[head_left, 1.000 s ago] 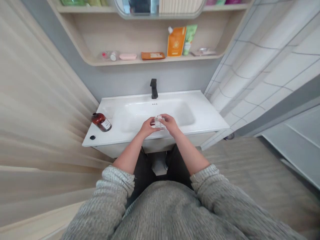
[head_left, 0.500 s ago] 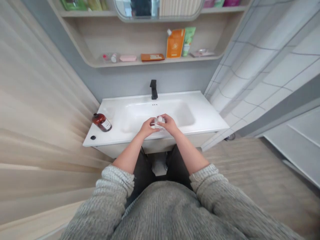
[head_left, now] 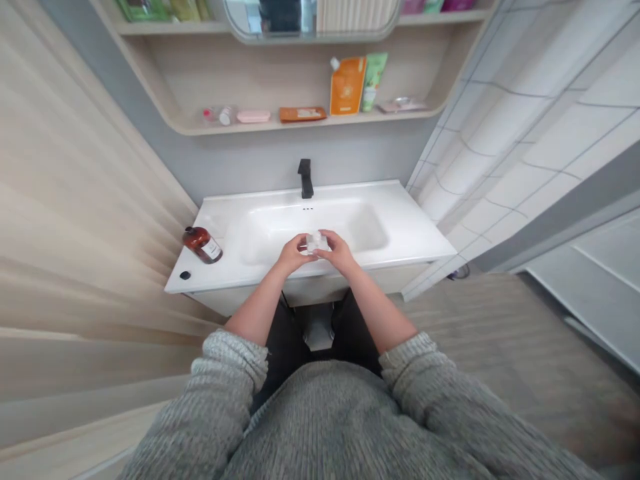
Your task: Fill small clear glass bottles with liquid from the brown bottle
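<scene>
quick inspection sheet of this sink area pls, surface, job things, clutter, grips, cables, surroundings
surface: white basin counter, no damage visible
job's things: small clear item, held above the basin, exact kind unclear
clutter: amber bottle with white label and small black disc, both on the counter's left side
grips: left hand and right hand, bare, both on the item
cables: nothing seen
surroundings: black faucet, wooden shelf holding an orange pouch, white tiled wall

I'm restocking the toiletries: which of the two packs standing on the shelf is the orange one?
The wider orange pouch with the white cap at its top corner, standing just left of the slimmer green tube.
</scene>
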Demonstrator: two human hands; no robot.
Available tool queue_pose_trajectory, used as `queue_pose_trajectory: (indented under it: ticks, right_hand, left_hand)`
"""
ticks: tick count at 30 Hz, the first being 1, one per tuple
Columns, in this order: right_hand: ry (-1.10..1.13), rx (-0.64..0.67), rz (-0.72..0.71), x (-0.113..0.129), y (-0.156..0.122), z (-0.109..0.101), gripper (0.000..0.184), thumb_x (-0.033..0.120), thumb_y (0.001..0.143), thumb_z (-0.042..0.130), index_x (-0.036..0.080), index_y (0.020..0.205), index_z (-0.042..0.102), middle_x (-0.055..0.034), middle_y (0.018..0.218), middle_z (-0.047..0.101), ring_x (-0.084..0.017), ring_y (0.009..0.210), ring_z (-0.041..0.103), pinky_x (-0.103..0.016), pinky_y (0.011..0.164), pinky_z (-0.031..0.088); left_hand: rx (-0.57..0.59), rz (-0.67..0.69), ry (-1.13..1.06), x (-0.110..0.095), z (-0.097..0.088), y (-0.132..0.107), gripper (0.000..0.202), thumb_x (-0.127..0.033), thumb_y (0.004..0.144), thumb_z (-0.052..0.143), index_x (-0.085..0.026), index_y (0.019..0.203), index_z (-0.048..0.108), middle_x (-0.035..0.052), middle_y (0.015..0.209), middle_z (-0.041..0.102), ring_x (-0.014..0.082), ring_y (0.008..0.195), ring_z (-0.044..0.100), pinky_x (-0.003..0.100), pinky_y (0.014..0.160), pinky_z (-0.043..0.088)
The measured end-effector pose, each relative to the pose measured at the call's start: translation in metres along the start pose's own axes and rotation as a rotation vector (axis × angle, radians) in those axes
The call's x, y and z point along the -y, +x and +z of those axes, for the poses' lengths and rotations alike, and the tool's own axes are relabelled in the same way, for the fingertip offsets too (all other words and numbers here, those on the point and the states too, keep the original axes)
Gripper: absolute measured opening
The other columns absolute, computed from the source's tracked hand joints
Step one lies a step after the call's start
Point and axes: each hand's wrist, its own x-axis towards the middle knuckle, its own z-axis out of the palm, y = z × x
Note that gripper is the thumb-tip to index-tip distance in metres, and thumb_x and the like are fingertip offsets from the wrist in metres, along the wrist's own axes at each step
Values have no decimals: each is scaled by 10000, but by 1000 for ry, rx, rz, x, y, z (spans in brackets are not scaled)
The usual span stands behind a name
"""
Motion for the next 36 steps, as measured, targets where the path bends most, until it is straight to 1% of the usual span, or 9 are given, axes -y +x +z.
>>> queue_pose_trajectory:
  ticks: [5,10,15,20,25,28,30,34,36]
  right_hand:
    - [-8,-11,17,6,0,1,839,718,575,1050,287,1186,670,-109,1364,731,-327,1283,703,-533,1200,563]
    - [-62,-13,23,10,1,2,794,702,599,1049,275,1161,686,-126,1380,720,-342,1315,685,-536,1217,551]
    - [-95,-12,1,3,1,3,756,658,647,1029,269,1204,696,-140,1393,691,-347,1313,665,-534,1181,567]
    - [-33,-79,-25,-2,1,7,743,668,668,1014,269,1198,682,-145,1432,658,-346,1360,649,-548,1227,547]
    - [-72,-32,-29,-2,2,8,742,655,656,1037,265,1204,721,-151,1472,642,-358,1390,630,-541,1241,539]
    - [-16,-59,-2,-3,1,8,823,673,651,1037,274,1280,689,-147,1492,645,-346,1373,644,-544,1248,534]
    - [-17,-44,-2,-2,0,7,848,675,666,1027,274,1334,692,-156,1537,630,-348,1385,648,-547,1252,530]
    - [-128,32,-40,8,0,0,700,639,670,1038,267,1208,791,-167,1575,631,-379,1432,638,-552,1231,540]
    - [-146,24,-45,12,-2,-2,674,634,645,1055,266,1155,811,-164,1536,670,-385,1417,652,-555,1207,559]
  left_hand:
    - [19,-1,11,-1,0,0,776,-346,558,1053,-209,1245,719,109,1238,823,302,1156,785,536,1114,634]
    - [-1,-9,-2,-4,1,-1,780,-328,549,1046,-202,1244,715,114,1243,821,311,1176,785,553,1126,629]
    - [-4,-24,5,-10,1,-2,764,-306,540,1046,-205,1223,720,108,1242,830,315,1191,788,554,1134,628]
    - [-27,-47,-5,-13,2,-1,773,-303,528,1045,-197,1217,711,112,1229,829,319,1185,791,558,1131,630]
    - [-30,-31,-8,-13,1,-1,769,-281,521,1029,-200,1215,707,100,1215,831,312,1176,793,556,1145,626]
    - [-25,-31,3,-11,1,-1,765,-297,530,1033,-206,1216,708,96,1217,832,311,1183,791,552,1142,625]
    - [-14,-24,19,-9,1,0,771,-316,537,1038,-204,1226,710,102,1225,827,312,1187,787,552,1138,624]
    - [-10,-3,6,-6,0,0,783,-318,531,1028,-204,1239,713,104,1240,816,314,1201,779,559,1155,612]
    - [-9,4,9,-5,1,0,771,-320,535,1026,-210,1234,719,102,1244,813,314,1215,773,556,1165,607]
